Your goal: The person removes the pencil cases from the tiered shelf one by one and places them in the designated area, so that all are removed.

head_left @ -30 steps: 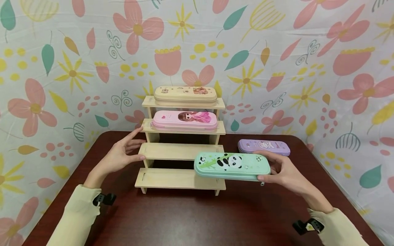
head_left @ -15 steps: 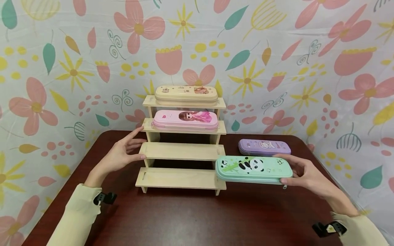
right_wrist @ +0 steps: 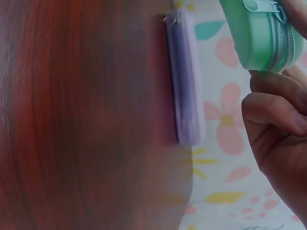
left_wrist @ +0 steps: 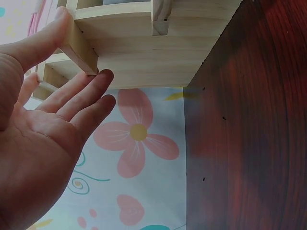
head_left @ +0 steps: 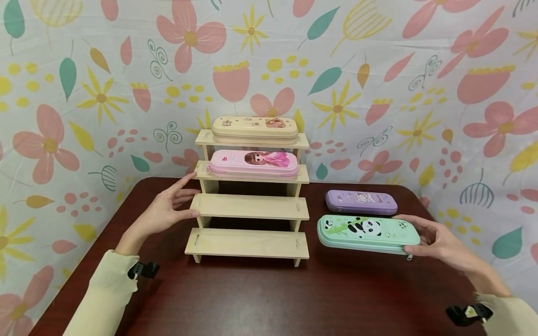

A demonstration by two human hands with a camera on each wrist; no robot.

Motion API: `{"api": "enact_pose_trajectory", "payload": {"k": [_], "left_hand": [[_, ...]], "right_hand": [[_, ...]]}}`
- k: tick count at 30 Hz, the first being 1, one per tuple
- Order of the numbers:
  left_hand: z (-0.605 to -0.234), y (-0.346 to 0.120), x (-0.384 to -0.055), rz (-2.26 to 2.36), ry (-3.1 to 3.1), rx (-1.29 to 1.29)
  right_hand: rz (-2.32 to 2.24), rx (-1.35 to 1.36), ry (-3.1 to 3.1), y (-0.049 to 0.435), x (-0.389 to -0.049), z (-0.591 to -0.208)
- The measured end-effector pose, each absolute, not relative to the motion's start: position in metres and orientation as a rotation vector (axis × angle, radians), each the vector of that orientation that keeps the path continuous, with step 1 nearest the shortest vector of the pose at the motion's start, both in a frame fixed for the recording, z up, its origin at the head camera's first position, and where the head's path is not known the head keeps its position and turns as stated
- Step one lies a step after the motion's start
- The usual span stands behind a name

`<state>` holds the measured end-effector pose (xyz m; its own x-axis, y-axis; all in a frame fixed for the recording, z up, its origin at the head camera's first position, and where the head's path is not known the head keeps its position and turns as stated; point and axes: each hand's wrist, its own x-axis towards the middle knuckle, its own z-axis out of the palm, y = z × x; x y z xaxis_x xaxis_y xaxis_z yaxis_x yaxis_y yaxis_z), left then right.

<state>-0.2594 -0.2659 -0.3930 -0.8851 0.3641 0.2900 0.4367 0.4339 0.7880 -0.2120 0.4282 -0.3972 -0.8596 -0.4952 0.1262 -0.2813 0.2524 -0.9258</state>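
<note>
My right hand (head_left: pixel 435 242) grips a mint-green zip pencil case (head_left: pixel 369 234) with a panda picture by its right end, thumb in front and fingers behind. It hangs above the table to the right of a stepped wooden rack (head_left: pixel 248 241). In the right wrist view the same case (right_wrist: pixel 256 40) shows its zip end. My left hand (head_left: pixel 166 210), fingers fairly straight, touches the rack's left side. Seen from the left wrist, the thumb and fingertips of that hand (left_wrist: pixel 45 129) meet the wooden edges (left_wrist: pixel 81 52).
A cream pencil case (head_left: pixel 254 129) lies on the rack's top shelf, a pink one (head_left: pixel 254 163) on the shelf below. On the dark wooden table (head_left: pixel 260 298), a purple pencil case (head_left: pixel 361 202) lies behind the mint one. A flowered cloth (head_left: pixel 269 56) hangs behind.
My right hand has carried the mint pencil case rightward and slightly down, from over the rack's right end to beside it. The left hand has stayed at the rack.
</note>
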Motion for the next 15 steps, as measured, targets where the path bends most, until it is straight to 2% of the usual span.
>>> {"api": "enact_pose_trajectory", "payload": {"k": [15], "left_hand": [[-0.393, -0.265, -0.258, -1.456, -2.588, -0.733]], "right_hand": [[-1.529, -0.586, 2.507, 0.452, -0.24, -0.425]]}}
